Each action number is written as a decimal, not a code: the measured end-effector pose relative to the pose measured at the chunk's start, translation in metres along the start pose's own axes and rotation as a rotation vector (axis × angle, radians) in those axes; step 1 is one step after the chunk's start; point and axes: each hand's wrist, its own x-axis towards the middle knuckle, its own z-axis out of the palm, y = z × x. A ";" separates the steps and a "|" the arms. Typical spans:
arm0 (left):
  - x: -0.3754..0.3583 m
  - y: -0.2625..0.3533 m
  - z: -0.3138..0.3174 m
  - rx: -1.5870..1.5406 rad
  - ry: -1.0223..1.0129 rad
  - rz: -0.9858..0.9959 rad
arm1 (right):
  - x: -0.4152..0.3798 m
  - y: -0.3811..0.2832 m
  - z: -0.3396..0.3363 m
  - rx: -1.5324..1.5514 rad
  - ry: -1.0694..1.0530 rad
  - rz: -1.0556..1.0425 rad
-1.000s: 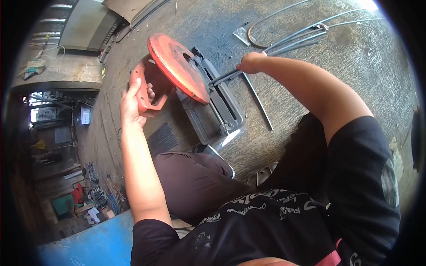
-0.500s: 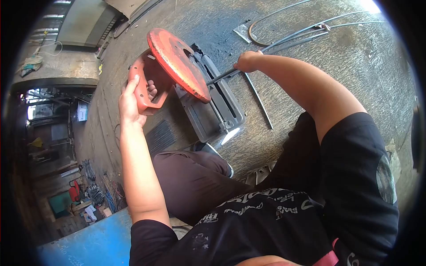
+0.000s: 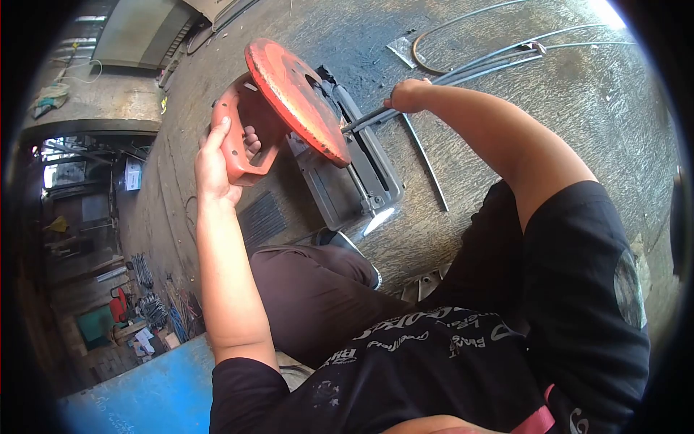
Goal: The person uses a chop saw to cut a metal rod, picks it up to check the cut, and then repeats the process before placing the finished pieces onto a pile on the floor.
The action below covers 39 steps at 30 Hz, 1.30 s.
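Cut-off saw (image 3: pixel 379 163) on a concrete floor (image 3: pixel 499 137), with metal rods (image 3: pixel 370 120) laid across its base.
The left hand (image 3: pixel 215 165) is wrapped around the red D-shaped handle (image 3: pixel 236 160), just beside the round guard (image 3: pixel 293 101); the right hand (image 3: pixel 410 95) is closed around the rods, which cross the gray base and pass out of sight at the guard's edge. Beyond that hand they appear to trail over the floor. A single thin bar (image 3: pixel 425 163) lies beside the base, and a row of short rods (image 3: pixel 264 221) on its other side. The rods are probably stiff across a short span, springy over their length and smooth enough to slip; a full-fist hold near the base, well apart from the guard, should steady them. The saw head is likely heavy, best governed by its handle.
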 end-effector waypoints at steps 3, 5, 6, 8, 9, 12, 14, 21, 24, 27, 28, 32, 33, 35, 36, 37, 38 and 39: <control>0.000 -0.001 -0.001 -0.004 -0.008 -0.002 | 0.000 0.000 -0.005 -0.004 -0.081 0.013; 0.000 -0.001 0.000 -0.007 -0.009 -0.005 | 0.000 0.000 -0.006 -0.013 -0.088 0.018; 0.000 -0.001 0.000 -0.007 -0.002 -0.003 | -0.002 -0.001 -0.006 -0.011 -0.089 0.019; 0.000 -0.001 0.000 -0.006 0.004 0.000 | -0.006 -0.002 -0.008 -0.028 -0.095 0.008; 0.000 -0.001 0.000 -0.013 0.003 -0.003 | -0.005 -0.001 -0.006 -0.026 -0.096 0.007; 0.001 -0.001 -0.001 -0.029 -0.005 -0.008 | -0.003 0.001 -0.005 -0.018 -0.083 -0.012; 0.001 -0.001 -0.001 -0.039 -0.015 -0.008 | -0.003 0.001 -0.005 -0.029 -0.077 -0.020; 0.001 -0.001 0.000 -0.045 -0.008 -0.011 | -0.003 0.003 0.000 -0.017 -0.063 -0.028; 0.001 -0.001 0.000 -0.047 0.005 -0.016 | -0.004 0.002 -0.001 -0.014 -0.081 -0.019; 0.001 0.000 0.001 -0.042 0.004 -0.014 | -0.003 0.004 0.001 -0.036 -0.077 -0.032; 0.000 0.000 0.001 -0.043 0.003 -0.013 | -0.003 0.004 0.002 -0.030 -0.072 -0.034; 0.003 -0.001 -0.002 -0.039 -0.009 -0.013 | -0.007 0.003 0.001 -0.022 -0.062 -0.031; 0.003 0.000 -0.001 -0.033 -0.007 -0.010 | -0.007 0.003 0.000 -0.022 -0.061 -0.032; 0.002 0.000 -0.001 -0.026 -0.005 -0.009 | -0.007 0.003 0.001 -0.049 -0.066 -0.031; 0.002 0.000 -0.001 -0.025 0.002 -0.006 | -0.008 0.002 0.000 -0.049 -0.067 -0.031; 0.002 -0.001 0.000 -0.025 0.009 -0.004 | -0.010 0.002 -0.002 -0.046 -0.077 -0.035; 0.002 -0.001 0.000 -0.025 0.010 -0.004 | -0.011 0.001 -0.003 -0.044 -0.088 -0.038; 0.002 -0.001 -0.001 -0.023 0.014 -0.004 | -0.009 0.001 -0.002 -0.045 -0.089 -0.039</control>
